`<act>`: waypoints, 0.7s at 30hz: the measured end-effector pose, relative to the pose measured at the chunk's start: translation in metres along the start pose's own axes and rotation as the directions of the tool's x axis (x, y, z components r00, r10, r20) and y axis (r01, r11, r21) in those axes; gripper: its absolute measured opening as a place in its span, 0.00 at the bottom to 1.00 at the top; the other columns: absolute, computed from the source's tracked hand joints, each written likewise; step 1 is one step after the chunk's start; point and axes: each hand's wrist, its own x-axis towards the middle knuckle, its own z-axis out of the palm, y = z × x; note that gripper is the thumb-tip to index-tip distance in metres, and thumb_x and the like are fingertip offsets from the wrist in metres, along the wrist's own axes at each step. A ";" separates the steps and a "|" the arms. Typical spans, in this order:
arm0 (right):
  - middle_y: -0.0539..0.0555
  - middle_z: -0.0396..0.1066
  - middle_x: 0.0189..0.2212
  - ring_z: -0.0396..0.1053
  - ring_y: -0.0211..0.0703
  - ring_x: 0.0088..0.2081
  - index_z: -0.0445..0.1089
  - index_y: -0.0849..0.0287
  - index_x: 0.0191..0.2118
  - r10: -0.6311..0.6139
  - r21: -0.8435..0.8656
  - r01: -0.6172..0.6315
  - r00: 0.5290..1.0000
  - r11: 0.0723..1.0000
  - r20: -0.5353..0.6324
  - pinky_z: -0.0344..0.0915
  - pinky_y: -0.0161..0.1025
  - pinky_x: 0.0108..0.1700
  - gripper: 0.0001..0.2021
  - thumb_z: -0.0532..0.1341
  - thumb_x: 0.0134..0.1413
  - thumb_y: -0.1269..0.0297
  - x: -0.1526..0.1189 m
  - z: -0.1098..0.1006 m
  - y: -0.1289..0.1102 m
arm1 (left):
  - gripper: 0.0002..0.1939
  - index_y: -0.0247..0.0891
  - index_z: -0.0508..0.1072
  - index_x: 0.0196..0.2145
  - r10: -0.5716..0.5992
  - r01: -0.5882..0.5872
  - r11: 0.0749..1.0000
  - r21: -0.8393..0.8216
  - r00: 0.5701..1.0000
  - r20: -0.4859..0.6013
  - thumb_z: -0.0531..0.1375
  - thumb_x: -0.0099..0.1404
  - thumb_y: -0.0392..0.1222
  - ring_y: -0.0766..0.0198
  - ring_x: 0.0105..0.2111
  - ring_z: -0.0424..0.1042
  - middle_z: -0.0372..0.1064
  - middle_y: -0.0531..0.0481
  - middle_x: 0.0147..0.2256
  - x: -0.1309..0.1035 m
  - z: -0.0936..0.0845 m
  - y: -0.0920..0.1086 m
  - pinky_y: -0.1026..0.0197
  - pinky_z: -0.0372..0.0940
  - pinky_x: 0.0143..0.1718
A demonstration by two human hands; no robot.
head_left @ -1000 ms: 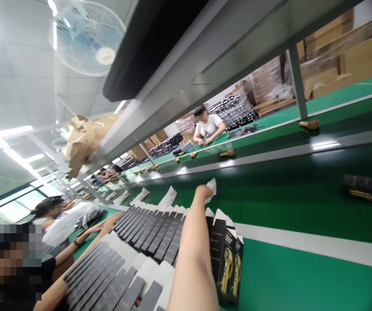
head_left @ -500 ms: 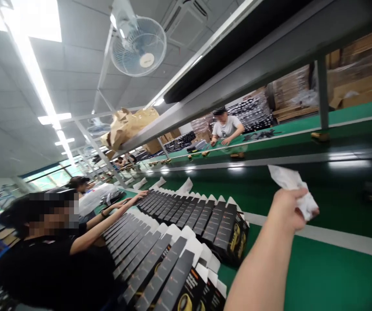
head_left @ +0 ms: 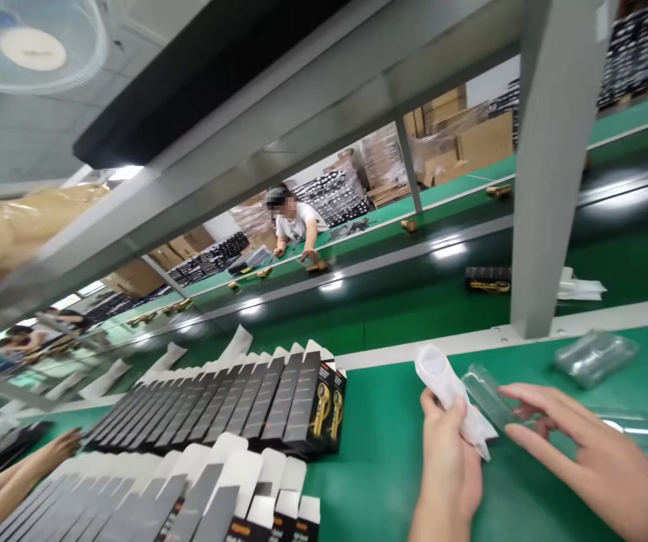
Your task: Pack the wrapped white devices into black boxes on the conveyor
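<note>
My left hand (head_left: 448, 455) is closed around a white wrapped packet (head_left: 439, 370), a soft sleeve with a rounded shape showing through its upper end. Beside it, my right hand (head_left: 597, 452) pinches a clear plastic shell (head_left: 488, 395) between thumb and fingers. The shell's near end touches or nearly touches the packet; I cannot tell which. Another clear plastic shell (head_left: 637, 433) lies behind my right hand, partly hidden by it. Farther back on the green table (head_left: 377, 452) sits a clear plastic piece (head_left: 595, 357).
Black boxes with raised white flaps stand in a back row (head_left: 244, 399) and a front row (head_left: 188, 504). A co-worker's hands (head_left: 58, 448) reach in at left. A grey post (head_left: 552, 165) rises before the conveyor (head_left: 403, 312), which carries a black box (head_left: 487, 278).
The view has swung right. My left hand with the white packet is now lower, over the table. My right hand has come into view with a clear plastic shell.
</note>
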 end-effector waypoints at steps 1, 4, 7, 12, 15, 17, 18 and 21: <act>0.49 0.68 0.49 0.72 0.38 0.35 0.65 0.43 0.52 -0.008 0.006 0.008 0.999 1.000 0.032 0.74 0.34 0.36 0.20 0.57 0.56 0.45 0.002 0.000 -0.007 | 0.20 0.38 0.59 0.48 -0.011 0.011 1.000 -0.007 1.000 0.024 0.61 0.60 0.39 0.61 0.43 0.71 0.69 0.44 0.44 -0.003 0.003 -0.003 0.59 0.64 0.46; 0.50 0.66 0.51 0.71 0.41 0.43 0.65 0.43 0.51 -0.054 0.001 0.054 0.996 0.999 0.077 0.72 0.37 0.43 0.16 0.55 0.60 0.48 0.003 0.005 -0.020 | 0.23 0.37 0.62 0.48 -0.077 0.079 0.997 -0.009 0.989 0.123 0.55 0.65 0.58 0.57 0.47 0.70 0.70 0.43 0.44 -0.013 0.011 -0.009 0.56 0.65 0.48; 0.51 0.64 0.52 0.65 0.45 0.52 0.65 0.43 0.52 -0.109 -0.071 0.113 0.992 0.991 0.061 0.68 0.45 0.52 0.15 0.54 0.61 0.50 0.000 0.014 -0.020 | 0.31 0.35 0.64 0.51 -0.092 0.090 0.996 0.022 0.987 0.131 0.50 0.64 0.64 0.55 0.55 0.64 0.67 0.40 0.50 -0.022 0.012 -0.015 0.56 0.61 0.55; 0.55 0.63 0.53 0.64 0.49 0.53 0.63 0.49 0.52 -0.182 -0.199 0.182 0.983 0.963 0.014 0.68 0.51 0.52 0.16 0.54 0.62 0.53 -0.007 0.019 -0.009 | 0.26 0.37 0.58 0.57 -0.011 -0.004 0.990 0.138 0.995 0.104 0.55 0.66 0.53 0.59 0.61 0.56 0.62 0.42 0.56 -0.026 0.011 -0.019 0.60 0.55 0.60; 0.55 0.64 0.52 0.65 0.49 0.52 0.62 0.49 0.52 -0.215 -0.214 0.222 0.975 0.951 0.059 0.69 0.48 0.51 0.16 0.56 0.60 0.54 -0.009 0.014 -0.006 | 0.26 0.36 0.51 0.59 -0.005 -0.014 0.990 0.141 0.991 0.134 0.54 0.68 0.45 0.57 0.56 0.63 0.65 0.40 0.52 -0.023 0.013 -0.015 0.56 0.58 0.58; 0.54 0.62 0.54 0.64 0.47 0.54 0.59 0.47 0.56 -0.205 -0.165 0.217 0.975 0.962 0.089 0.69 0.44 0.51 0.20 0.57 0.60 0.54 -0.009 0.010 -0.005 | 0.26 0.34 0.50 0.59 -0.007 -0.011 0.992 0.125 0.990 0.143 0.54 0.68 0.42 0.56 0.53 0.66 0.67 0.39 0.50 -0.021 0.013 -0.010 0.54 0.59 0.57; 0.54 0.60 0.57 0.62 0.47 0.56 0.56 0.46 0.58 -0.180 -0.132 0.190 0.980 0.973 0.087 0.68 0.44 0.53 0.22 0.56 0.60 0.53 -0.008 0.007 -0.005 | 0.26 0.34 0.50 0.59 -0.008 -0.009 0.993 0.114 0.989 0.150 0.55 0.67 0.40 0.55 0.53 0.67 0.67 0.39 0.50 -0.020 0.013 -0.008 0.53 0.59 0.57; 0.54 0.51 0.63 0.54 0.48 0.62 0.46 0.45 0.64 -0.062 -0.030 0.066 0.992 0.997 0.106 0.61 0.48 0.59 0.26 0.50 0.64 0.52 -0.005 0.005 -0.004 | 0.28 0.35 0.49 0.60 -0.009 -0.007 0.997 0.078 0.979 0.203 0.55 0.67 0.38 0.56 0.54 0.66 0.63 0.38 0.55 -0.020 0.014 -0.008 0.54 0.58 0.57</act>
